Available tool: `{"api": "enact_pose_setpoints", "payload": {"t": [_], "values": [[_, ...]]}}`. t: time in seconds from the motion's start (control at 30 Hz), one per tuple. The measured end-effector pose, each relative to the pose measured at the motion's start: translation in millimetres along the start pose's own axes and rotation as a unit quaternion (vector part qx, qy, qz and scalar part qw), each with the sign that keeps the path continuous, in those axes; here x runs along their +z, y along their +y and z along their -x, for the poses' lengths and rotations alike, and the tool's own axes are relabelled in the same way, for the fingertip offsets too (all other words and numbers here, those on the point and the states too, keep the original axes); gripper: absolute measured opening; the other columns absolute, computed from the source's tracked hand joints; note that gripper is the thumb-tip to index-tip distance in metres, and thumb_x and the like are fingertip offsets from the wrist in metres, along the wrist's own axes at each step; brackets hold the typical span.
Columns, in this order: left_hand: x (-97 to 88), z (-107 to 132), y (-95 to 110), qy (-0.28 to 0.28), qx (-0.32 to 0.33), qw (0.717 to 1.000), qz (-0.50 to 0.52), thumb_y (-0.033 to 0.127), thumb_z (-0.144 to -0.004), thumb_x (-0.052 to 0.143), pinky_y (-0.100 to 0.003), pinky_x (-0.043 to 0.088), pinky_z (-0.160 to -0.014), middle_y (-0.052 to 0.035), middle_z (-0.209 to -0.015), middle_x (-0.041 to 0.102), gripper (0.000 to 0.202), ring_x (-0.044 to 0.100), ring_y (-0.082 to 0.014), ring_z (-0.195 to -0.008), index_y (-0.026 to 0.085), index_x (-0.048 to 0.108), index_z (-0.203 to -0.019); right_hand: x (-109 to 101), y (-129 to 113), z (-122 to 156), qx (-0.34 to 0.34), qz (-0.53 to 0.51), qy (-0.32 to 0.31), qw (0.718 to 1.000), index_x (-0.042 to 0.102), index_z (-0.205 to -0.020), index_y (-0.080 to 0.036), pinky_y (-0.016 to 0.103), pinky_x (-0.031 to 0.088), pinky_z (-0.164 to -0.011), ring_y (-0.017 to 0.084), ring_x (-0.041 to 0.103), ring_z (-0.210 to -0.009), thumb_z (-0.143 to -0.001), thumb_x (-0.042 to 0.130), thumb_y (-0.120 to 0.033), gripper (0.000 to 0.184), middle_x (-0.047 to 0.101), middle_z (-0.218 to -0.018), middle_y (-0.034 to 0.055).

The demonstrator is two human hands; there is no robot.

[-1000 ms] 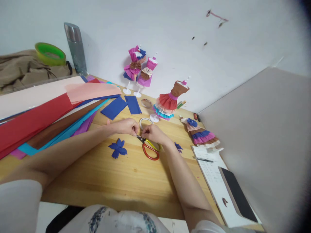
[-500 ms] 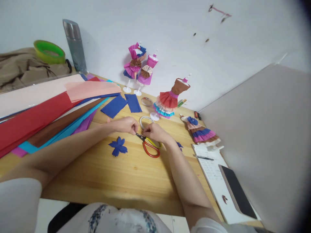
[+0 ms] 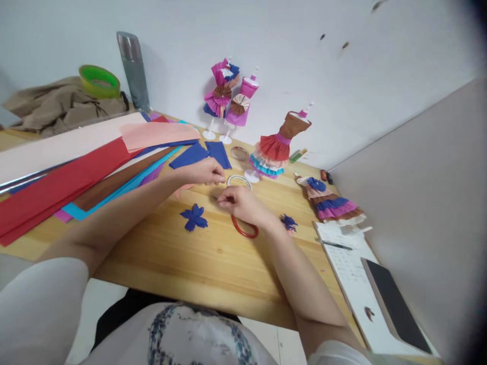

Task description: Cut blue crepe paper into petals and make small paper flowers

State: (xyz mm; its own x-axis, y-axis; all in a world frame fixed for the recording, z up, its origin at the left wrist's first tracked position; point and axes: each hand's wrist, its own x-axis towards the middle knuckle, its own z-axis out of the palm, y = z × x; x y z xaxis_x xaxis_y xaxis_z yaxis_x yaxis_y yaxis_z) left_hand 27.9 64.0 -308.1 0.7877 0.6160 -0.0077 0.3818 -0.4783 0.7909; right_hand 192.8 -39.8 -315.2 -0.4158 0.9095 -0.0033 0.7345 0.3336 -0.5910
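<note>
My left hand [image 3: 203, 175] hovers over the wooden table [image 3: 205, 263] with its fingertips pinched together; what they hold is too small to make out. It is beside a white tape ring [image 3: 239, 179]. My right hand [image 3: 239, 204] is also closed in a pinch, a little below and to the right. It rests above the red-handled scissors [image 3: 245, 229], hiding their blades. A blue paper flower [image 3: 195, 218] lies on the table below my left hand. A small peach scrap [image 3: 181, 190] lies under my left wrist.
Long coloured paper sheets [image 3: 57, 177] cover the left of the table, with two blue paper pieces [image 3: 201, 153] near them. Paper dresses on stands [image 3: 279, 147] line the wall. Another blue flower [image 3: 288, 221], a lying dress [image 3: 331, 205], a notepad with pen [image 3: 342, 253] and a phone [image 3: 395, 304] are on the right.
My hands were pinched together over the scissors; now the left hand has lifted up and away from the right. The view has shifted, so everything sits a little further right.
</note>
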Motion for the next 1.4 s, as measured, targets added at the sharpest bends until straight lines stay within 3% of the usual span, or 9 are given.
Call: {"api": "enact_pose_setpoints", "payload": {"t": [0.2,0.37,0.67,0.8,0.9,1.0,1.07,1.23,1.4], "values": [[-21.9,18.0,16.7,0.055,-0.038,0.997,0.046,0.026,-0.079,0.062,-0.019,0.034,-0.044,-0.0019,-0.064,0.065,0.017,0.048,-0.0059,-0.044,0.012,0.071,-0.075,51.3,-15.4,-10.4,-0.038,0.026,0.038,0.998,0.068,-0.113,-0.016,0.033,0.045,-0.086,0.022,0.061,-0.099,-0.091,0.059,-0.020,0.025,0.064,-0.109,0.0124],[-6.2,46.0,3.0,0.059,-0.093,0.992,0.055,0.025,-0.078,0.060,-0.017,0.029,-0.038,0.0038,-0.043,0.049,0.019,0.042,-0.0058,-0.037,0.012,0.067,-0.066,64.9,-15.7,-10.1,-0.068,0.108,0.019,0.992,0.068,-0.113,-0.016,0.038,0.044,-0.094,0.027,0.054,-0.109,-0.088,0.063,-0.022,0.026,0.061,-0.113,0.0126],[15.9,46.2,-30.9,0.155,-0.043,0.980,0.118,0.028,-0.077,0.061,-0.017,0.036,-0.044,-0.0016,-0.059,0.063,0.021,0.046,-0.0052,-0.044,0.010,0.070,-0.070,56.6,-17.3,-9.0,-0.086,0.044,0.003,0.995,0.065,-0.076,-0.017,0.033,0.044,-0.088,0.022,0.057,-0.095,-0.078,0.062,-0.006,0.011,0.065,-0.095,0.0091],[17.5,47.5,-32.7,0.195,-0.055,0.962,0.185,0.025,-0.080,0.060,-0.017,0.034,-0.042,-0.0014,-0.060,0.062,0.018,0.046,-0.0052,-0.044,0.010,0.069,-0.074,45.6,-14.1,-10.7,-0.013,-0.055,0.002,0.998,0.059,-0.070,-0.018,0.026,0.042,-0.065,0.014,0.055,-0.066,-0.077,0.059,-0.010,0.011,0.061,-0.068,0.0004],[18.0,49.9,-30.4,0.210,-0.085,0.949,0.221,0.025,-0.082,0.061,-0.017,0.034,-0.042,0.0006,-0.050,0.056,0.020,0.045,-0.0061,-0.043,0.011,0.065,-0.069,33.1,-8.3,-12.4,0.044,-0.203,0.035,0.977,0.055,-0.070,-0.019,0.023,0.039,-0.056,0.011,0.052,-0.055,-0.078,0.060,-0.018,0.009,0.059,-0.059,-0.0022],[20.5,49.4,-29.9,0.228,-0.116,0.932,0.258,0.031,-0.081,0.066,-0.019,0.036,-0.044,-0.0028,-0.058,0.061,0.022,0.051,-0.0079,-0.048,0.012,0.066,-0.071,19.7,-3.7,-13.0,0.055,-0.331,0.075,0.939,0.055,-0.070,-0.019,0.022,0.040,-0.053,0.010,0.053,-0.051,-0.074,0.065,-0.027,0.013,0.060,-0.056,-0.0028],[23.7,48.1,-29.5,0.217,-0.138,0.913,0.317,0.042,-0.081,0.068,-0.020,0.040,-0.047,-0.0062,-0.068,0.066,0.031,0.057,-0.0100,-0.053,0.011,0.068,-0.076,12.6,-2.5,-12.6,0.060,-0.377,0.093,0.919,0.056,-0.069,-0.019,0.021,0.041,-0.051,0.009,0.053,-0.048,-0.070,0.071,-0.032,0.020,0.060,-0.054,-0.0035],[34.4,50.2,-16.5,0.103,-0.155,0.867,0.462,0.072,-0.068,0.067,-0.031,0.051,-0.063,-0.0111,-0.075,0.069,0.062,0.066,-0.0199,-0.069,0.011,0.069,-0.080,5.6,-3.7,-12.1,0.069,-0.435,0.123,0.889,0.058,-0.069,-0.019,0.020,0.041,-0.049,0.007,0.053,-0.045,-0.062,0.079,-0.036,0.028,0.062,-0.053,-0.0047],[39.3,58.5,1.7,0.080,-0.085,0.890,0.440,0.053,-0.062,0.083,-0.029,0.050,-0.071,-0.0084,-0.083,0.071,0.046,0.064,-0.0169,-0.076,0.013,0.071,-0.081,0.4,-3.9,-11.8,0.063,-0.437,0.124,0.888,0.059,-0.069,-0.018,0.020,0.040,-0.048,0.007,0.053,-0.045,-0.060,0.080,-0.037,0.030,0.061,-0.051,-0.0052]]}}
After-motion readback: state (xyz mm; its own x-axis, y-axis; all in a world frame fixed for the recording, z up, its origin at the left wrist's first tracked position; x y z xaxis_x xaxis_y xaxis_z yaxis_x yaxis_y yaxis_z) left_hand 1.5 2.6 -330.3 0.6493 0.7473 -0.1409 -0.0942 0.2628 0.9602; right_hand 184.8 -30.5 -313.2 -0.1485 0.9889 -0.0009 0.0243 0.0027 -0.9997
